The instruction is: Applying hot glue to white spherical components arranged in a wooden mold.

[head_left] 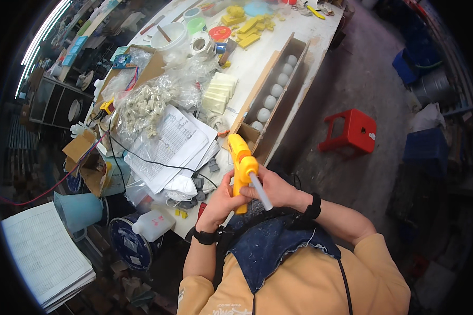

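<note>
In front of my body I hold a yellow glue gun (240, 163) in both hands, its front end toward the table. A translucent glue stick (260, 191) sticks out of its back end, slanting toward me. My left hand (223, 203) is closed around the handle from the left. From the right, my right hand (278, 190) is closed against the gun beside the stick; some of its fingers are hidden behind the gun. Just beyond the gun, a long cardboard trough (251, 134) holds a row of several white balls (269, 102).
Papers (176, 142), plastic bags (181, 89) and a black cable (157, 166) crowd the table's left side. Yellow blocks (248, 40) and a white bowl (169, 38) lie farther back. A red stool (349, 132) stands on the floor at right; a white jug (155, 226) is at lower left.
</note>
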`<action>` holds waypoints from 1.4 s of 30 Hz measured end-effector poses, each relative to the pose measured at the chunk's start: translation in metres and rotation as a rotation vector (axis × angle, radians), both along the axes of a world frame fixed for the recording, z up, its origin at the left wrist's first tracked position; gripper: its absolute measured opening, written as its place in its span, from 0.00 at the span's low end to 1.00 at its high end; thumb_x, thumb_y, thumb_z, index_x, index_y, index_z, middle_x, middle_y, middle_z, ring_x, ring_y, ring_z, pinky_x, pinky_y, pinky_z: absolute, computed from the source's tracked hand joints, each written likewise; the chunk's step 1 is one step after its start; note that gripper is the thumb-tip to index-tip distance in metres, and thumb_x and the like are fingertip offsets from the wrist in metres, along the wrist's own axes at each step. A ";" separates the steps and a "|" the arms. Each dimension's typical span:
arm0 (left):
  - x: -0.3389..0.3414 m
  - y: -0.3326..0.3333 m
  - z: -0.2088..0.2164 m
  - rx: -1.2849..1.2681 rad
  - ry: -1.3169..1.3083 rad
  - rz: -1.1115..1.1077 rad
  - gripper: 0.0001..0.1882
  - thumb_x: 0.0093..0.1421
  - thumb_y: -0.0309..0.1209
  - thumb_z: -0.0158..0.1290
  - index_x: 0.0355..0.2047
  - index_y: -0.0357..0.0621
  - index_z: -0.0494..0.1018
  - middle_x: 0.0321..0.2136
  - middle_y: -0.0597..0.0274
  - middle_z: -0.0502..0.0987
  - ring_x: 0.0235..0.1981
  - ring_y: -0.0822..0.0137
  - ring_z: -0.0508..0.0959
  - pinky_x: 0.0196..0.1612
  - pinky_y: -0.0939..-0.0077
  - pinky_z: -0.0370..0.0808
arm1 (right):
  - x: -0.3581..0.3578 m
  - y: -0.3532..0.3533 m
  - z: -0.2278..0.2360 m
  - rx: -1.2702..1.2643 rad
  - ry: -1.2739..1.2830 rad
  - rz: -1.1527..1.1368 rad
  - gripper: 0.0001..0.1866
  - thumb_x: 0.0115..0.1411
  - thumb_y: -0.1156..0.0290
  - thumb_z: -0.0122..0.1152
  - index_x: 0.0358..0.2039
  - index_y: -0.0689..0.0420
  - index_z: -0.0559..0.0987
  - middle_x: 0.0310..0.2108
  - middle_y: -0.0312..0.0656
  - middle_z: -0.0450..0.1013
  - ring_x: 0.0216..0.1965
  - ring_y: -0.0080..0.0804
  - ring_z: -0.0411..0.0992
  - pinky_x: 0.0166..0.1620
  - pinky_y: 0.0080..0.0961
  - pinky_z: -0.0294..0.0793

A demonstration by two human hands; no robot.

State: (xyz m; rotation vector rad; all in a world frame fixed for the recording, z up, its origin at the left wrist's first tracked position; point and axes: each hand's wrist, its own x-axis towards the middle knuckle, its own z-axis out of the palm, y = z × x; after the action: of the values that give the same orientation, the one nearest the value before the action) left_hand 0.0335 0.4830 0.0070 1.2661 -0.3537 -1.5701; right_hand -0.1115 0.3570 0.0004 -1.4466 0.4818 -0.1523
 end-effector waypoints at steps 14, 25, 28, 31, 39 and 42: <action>0.016 0.048 -0.090 -0.008 -0.652 -0.196 0.34 0.46 0.22 0.56 0.59 0.40 0.68 0.43 0.55 0.76 0.45 0.63 0.76 0.50 0.74 0.71 | -0.043 -0.022 -0.014 0.061 0.323 0.242 0.24 0.66 0.64 0.62 0.56 0.66 0.73 0.49 0.48 0.77 0.51 0.31 0.75 0.55 0.27 0.73; 0.043 0.010 -0.121 -0.077 -1.229 -0.354 0.33 0.44 0.33 0.60 0.55 0.51 0.72 0.50 0.47 0.70 0.45 0.42 0.77 0.48 0.55 0.77 | -0.046 -0.020 -0.012 0.100 0.310 0.188 0.23 0.66 0.64 0.61 0.56 0.65 0.73 0.49 0.46 0.76 0.52 0.31 0.74 0.57 0.28 0.72; 0.052 0.001 -0.119 -0.082 -1.292 -0.417 0.32 0.43 0.33 0.61 0.53 0.51 0.72 0.50 0.49 0.70 0.44 0.45 0.78 0.47 0.56 0.78 | -0.046 -0.020 -0.012 0.092 0.310 0.185 0.22 0.66 0.64 0.60 0.56 0.65 0.73 0.49 0.46 0.77 0.52 0.31 0.74 0.57 0.28 0.72; 0.058 -0.002 -0.120 -0.030 -1.304 -0.465 0.31 0.43 0.33 0.61 0.52 0.47 0.72 0.49 0.49 0.70 0.46 0.45 0.77 0.48 0.58 0.77 | -0.044 -0.019 -0.012 0.077 0.309 0.199 0.22 0.67 0.64 0.60 0.56 0.65 0.74 0.48 0.46 0.77 0.52 0.30 0.74 0.57 0.27 0.72; 0.068 -0.010 -0.126 -0.060 -1.492 -0.517 0.31 0.41 0.35 0.67 0.49 0.46 0.74 0.46 0.53 0.73 0.44 0.50 0.78 0.44 0.60 0.78 | -0.041 -0.018 -0.009 0.019 0.305 0.213 0.23 0.66 0.62 0.60 0.54 0.66 0.74 0.47 0.47 0.78 0.49 0.32 0.75 0.54 0.27 0.73; 0.068 -0.013 -0.127 -0.127 -1.543 -0.505 0.26 0.44 0.33 0.65 0.46 0.44 0.75 0.42 0.53 0.71 0.40 0.51 0.78 0.40 0.60 0.77 | -0.042 -0.017 -0.009 0.008 0.289 0.198 0.25 0.66 0.60 0.60 0.54 0.68 0.74 0.46 0.50 0.78 0.48 0.35 0.76 0.53 0.28 0.74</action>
State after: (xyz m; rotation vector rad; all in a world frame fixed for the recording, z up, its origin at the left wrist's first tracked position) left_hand 0.1018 0.4703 -0.1199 2.1729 -1.7809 -0.5633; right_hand -0.1533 0.3400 -0.0091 -1.5063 0.5690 0.2198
